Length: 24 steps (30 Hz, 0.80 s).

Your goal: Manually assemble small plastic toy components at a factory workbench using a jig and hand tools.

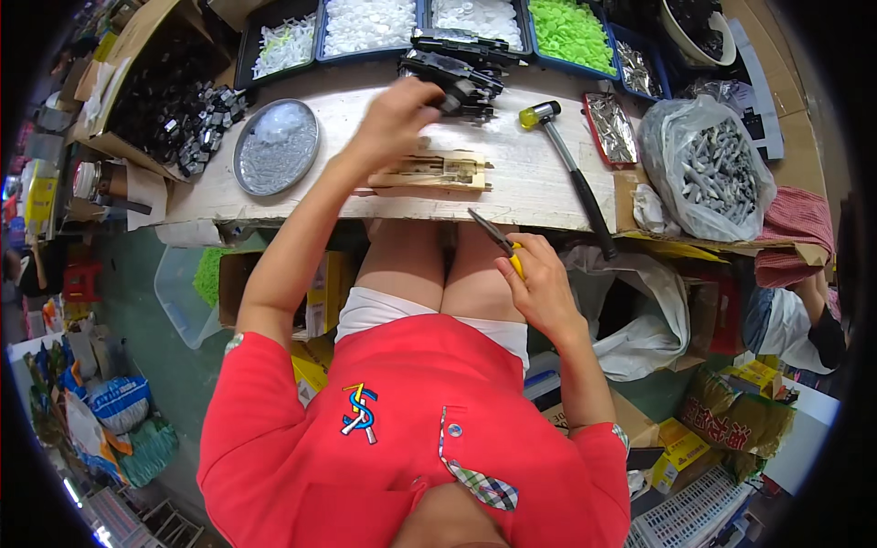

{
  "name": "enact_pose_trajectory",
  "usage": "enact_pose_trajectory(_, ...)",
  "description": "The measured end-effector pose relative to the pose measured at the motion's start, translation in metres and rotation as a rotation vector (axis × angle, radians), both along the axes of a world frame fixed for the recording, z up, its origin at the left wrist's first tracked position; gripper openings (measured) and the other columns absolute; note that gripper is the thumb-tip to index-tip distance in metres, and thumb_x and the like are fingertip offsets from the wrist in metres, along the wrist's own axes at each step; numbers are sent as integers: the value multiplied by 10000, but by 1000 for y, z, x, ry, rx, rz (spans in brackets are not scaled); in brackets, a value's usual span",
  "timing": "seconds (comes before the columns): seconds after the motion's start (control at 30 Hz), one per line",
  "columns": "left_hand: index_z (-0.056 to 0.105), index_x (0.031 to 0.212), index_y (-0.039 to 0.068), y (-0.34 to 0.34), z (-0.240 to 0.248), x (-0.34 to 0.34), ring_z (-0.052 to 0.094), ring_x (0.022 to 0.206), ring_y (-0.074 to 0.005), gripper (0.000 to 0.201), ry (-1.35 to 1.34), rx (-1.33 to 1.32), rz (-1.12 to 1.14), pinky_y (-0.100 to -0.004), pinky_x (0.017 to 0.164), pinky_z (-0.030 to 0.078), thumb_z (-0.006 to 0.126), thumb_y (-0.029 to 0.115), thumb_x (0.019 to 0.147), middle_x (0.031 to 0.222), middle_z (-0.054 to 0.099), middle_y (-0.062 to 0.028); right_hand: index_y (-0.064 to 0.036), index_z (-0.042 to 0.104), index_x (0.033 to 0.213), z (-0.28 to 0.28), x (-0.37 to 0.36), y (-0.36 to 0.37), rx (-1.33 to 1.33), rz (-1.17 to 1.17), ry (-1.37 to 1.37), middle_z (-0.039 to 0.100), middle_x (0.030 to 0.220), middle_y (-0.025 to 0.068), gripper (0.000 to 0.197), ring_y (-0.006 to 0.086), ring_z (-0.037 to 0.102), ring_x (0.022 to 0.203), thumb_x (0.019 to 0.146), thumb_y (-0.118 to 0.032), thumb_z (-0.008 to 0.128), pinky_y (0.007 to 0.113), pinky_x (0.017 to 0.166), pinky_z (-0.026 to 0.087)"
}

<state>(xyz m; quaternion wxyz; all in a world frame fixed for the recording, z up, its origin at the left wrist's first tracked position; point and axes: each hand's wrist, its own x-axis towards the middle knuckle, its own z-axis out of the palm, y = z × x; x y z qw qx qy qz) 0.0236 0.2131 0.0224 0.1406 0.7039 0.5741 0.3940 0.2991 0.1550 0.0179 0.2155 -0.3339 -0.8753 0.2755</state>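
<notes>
My left hand [395, 123] is stretched over the far side of the white table. Its curled fingers are at a black plastic part [466, 91], beside a stack of black moulded assemblies [454, 64]. Below that hand lies a beige, block-like fixture [448, 171] with shaped hollows, partly hidden by my forearm and wrist. My right hand [541, 285] is closed round the yellow handles of a pair of pliers [493, 233], held over my lap at the table's front edge. The pliers' dark jaws point up and left, towards the fixture.
A hammer [574, 169] with a black grip lies right of the fixture. A round metal dish [276, 151] and a carton of black parts [151, 100] are at left. Trays of white [370, 27] and green pieces [571, 36] line the back. A bag of grey parts [708, 169] stands at right.
</notes>
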Motion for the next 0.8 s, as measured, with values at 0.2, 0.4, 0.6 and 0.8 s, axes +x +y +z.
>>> enact_pose_trajectory(0.2,418,1208,14,-61,15,-12,624,744,-254,367,-1423,-417,-86,-342,568,542,434,59,844,939,569,-160,76,562,873,0,-24,8,-125,-2,109,547,990,185,203,342,514,886,806,-113,591,383,772,422)
enact_pose_trajectory(0.4,407,1223,45,-104,7,20,600,640,-199,399,-1505,-663,-186,-282,492,513,421,86,826,893,570,-153,86,550,927,10,-41,13,-189,32,93,544,1001,197,262,353,503,907,837,-160,561,382,794,409)
enact_pose_trajectory(0.6,420,1206,57,-108,8,20,598,610,-191,397,-1424,-784,-253,-256,446,498,426,94,811,861,572,-154,80,543,950,14,-35,6,-229,72,75,553,974,198,269,355,512,898,843,-166,553,384,792,414)
enact_pose_trajectory(0.8,430,1196,54,-111,9,18,584,612,-211,388,-1426,-789,-236,-270,460,481,420,90,810,856,568,-168,44,559,1009,11,-25,2,-165,94,83,561,934,170,240,300,556,862,867,-147,524,337,768,434)
